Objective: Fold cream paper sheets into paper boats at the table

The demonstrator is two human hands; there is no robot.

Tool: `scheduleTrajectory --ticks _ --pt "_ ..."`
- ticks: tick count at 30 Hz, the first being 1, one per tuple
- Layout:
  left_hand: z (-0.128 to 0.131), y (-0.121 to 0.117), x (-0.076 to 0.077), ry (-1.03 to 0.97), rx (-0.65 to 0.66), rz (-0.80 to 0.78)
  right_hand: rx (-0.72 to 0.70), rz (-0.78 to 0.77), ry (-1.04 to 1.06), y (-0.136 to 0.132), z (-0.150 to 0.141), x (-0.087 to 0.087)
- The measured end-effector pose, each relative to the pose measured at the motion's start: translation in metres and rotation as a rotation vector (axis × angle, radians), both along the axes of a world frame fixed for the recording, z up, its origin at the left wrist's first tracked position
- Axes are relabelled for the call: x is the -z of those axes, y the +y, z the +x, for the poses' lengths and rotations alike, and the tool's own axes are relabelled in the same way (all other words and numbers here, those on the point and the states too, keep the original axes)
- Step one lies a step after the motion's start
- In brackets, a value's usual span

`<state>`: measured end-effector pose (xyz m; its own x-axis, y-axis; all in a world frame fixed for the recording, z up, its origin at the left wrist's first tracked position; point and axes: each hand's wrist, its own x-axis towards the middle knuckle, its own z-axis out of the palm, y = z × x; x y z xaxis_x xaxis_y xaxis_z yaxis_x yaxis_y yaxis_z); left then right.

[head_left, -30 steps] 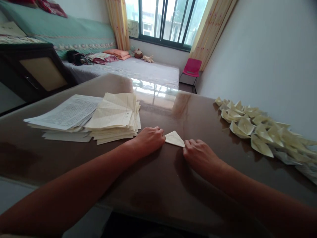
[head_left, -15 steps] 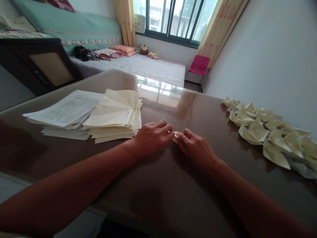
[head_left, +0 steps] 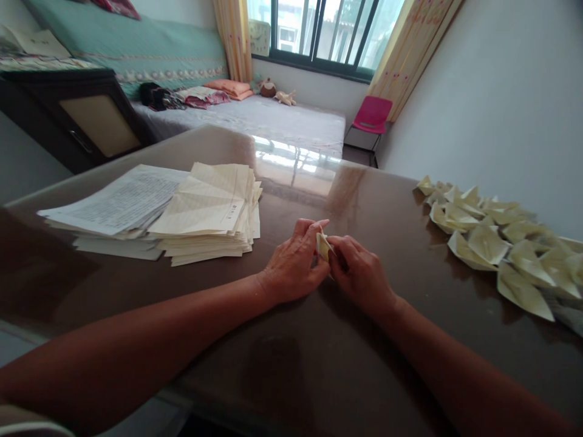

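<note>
A small folded piece of cream paper (head_left: 323, 247) is held between my two hands, just above the brown table (head_left: 282, 340). My left hand (head_left: 298, 258) grips its left side, with the fingers behind and the thumb below. On the other side, my right hand (head_left: 359, 267) pinches the paper between thumb and fingers. Much of the folded paper is hidden by the fingers. Left of my left hand lies a stack of cream paper sheets (head_left: 204, 203), the top one creased. Several folded paper boats (head_left: 487, 243) are grouped at the table's right side.
A pile of printed white sheets (head_left: 118, 197) touches the cream stack on its left. Beyond the table stand a bed (head_left: 291, 124), a pink chair (head_left: 372, 114) and a dark cabinet (head_left: 95, 118). A white wall (head_left: 510, 91) runs along the right.
The paper lay flat as a triangle between my hands; now it is lifted and its layers are spread apart. My hands have come together around it. The view has shifted slightly.
</note>
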<state>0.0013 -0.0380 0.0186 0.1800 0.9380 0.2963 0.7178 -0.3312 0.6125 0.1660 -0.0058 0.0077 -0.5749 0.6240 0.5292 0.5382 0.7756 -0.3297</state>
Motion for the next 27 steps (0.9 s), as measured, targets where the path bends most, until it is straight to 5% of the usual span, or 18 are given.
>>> scheduleTrajectory --ticks 11,19,27 --pt "-0.007 0.010 0.010 0.205 0.071 0.003 0.125 -0.112 -0.068 0.005 0.005 -0.005" --pt "-0.009 0.014 0.013 0.110 0.131 0.069 0.159 -0.164 -0.103 0.011 0.010 0.002" --pt "-0.016 0.015 0.013 0.255 0.137 0.025 0.128 -0.191 -0.384 0.022 0.023 -0.002"
